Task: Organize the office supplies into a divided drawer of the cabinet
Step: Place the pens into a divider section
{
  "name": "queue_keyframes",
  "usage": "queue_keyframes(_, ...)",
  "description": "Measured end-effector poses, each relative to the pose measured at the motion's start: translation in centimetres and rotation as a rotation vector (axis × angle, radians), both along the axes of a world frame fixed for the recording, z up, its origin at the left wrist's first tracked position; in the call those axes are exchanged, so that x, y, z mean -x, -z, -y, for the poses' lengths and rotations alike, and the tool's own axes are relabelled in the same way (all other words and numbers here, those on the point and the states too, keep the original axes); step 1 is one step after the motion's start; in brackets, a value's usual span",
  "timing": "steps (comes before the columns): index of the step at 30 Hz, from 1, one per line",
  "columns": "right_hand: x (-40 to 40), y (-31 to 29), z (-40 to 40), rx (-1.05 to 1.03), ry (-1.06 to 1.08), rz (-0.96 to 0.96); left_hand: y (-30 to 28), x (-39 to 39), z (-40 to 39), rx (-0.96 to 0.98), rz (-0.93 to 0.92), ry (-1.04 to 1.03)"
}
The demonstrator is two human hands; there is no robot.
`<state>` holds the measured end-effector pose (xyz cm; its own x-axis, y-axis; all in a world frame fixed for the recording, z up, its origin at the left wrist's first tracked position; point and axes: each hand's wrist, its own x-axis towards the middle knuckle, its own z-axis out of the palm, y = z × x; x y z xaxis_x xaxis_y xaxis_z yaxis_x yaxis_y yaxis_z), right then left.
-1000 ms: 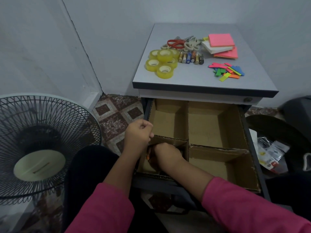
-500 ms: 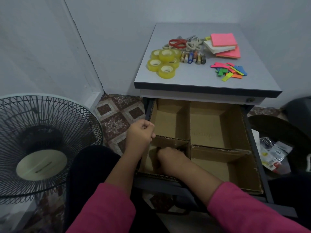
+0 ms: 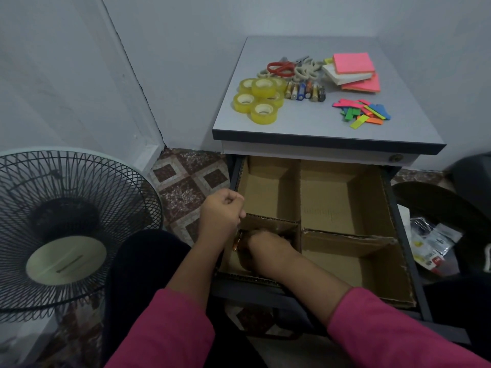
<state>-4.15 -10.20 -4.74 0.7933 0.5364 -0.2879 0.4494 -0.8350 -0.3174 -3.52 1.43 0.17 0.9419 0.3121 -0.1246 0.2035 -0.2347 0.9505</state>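
1. Head view: the drawer [image 3: 393, 235] of the cabinet [image 3: 329, 134] is pulled out, split by cardboard dividers into four compartments.
2. The right hand [image 3: 265, 244] reaches down into the near-left compartment, back of the hand up. Its fingers are hidden below the divider, so I cannot tell how they are set or what they hold.
3. A small orange-brown item [image 3: 237, 241] shows just left of that hand, inside the same compartment; too small to identify.
4. The left hand [image 3: 221, 211] sits at the drawer's left edge, fingers curled into a loose fist. Whether anything is inside it cannot be told.
5. The other three compartments show bare cardboard.
6. On the cabinet top: yellow tape rolls [image 3: 259, 99] bunched at the left, batteries [image 3: 305, 91] in a row just beside them, scissors [image 3: 281, 67] behind, note pads [image 3: 353, 71] stacked at the back right, coloured tabs [image 3: 362, 112] scattered in front of the pads.
7. A fan [image 3: 66, 229] stands on the floor at the left, well apart from the cabinet.
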Motion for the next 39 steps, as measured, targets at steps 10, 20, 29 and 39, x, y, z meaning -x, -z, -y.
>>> queue_keyframes(10, -0.2, 0.2, -0.1, -0.005, -0.011, 0.034, 0.0, -0.1, 0.0, 0.002, -0.008, -0.004)
queue_keyframes(20, -0.2, 0.8, -0.4, 0.026, -0.053, 0.035, 0.0, -0.1, 0.0, 0.006, -0.001, 0.004)
queue_keyframes(29, -0.3, 0.3, -0.2, -0.005, -0.057, 0.041, 0.2, -0.1, -0.1, -0.009, -0.004, -0.001)
queue_keyframes(39, 0.2, -1.2, -0.1, 0.03, -0.03, 0.039, 0.2, -0.1, 0.0, 0.001, -0.012, -0.002)
